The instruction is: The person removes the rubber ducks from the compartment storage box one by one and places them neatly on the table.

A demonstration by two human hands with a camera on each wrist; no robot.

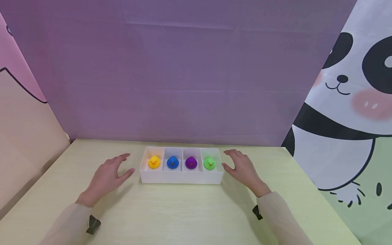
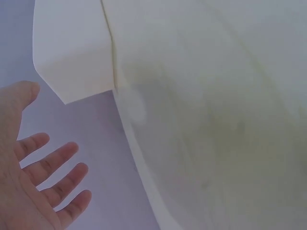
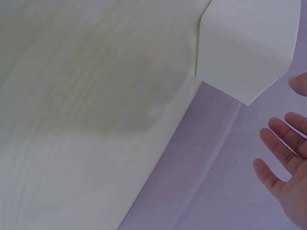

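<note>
Flanking white tray (image 1: 180, 177), long axis running L-R, both hands spread, L (image 1: 105, 178) & R (image 1: 243, 169), holding nothing.

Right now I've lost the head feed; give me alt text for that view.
Both open hands, left hand and right hand, flank a white four-compartment tray on a pale table. Its compartments hold yellow, blue, purple and green ducks.

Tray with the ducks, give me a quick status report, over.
Left hand and right hand open, flanking white tray, not gripping. Four ducks seated, one per compartment. Nothing in the way.
</note>
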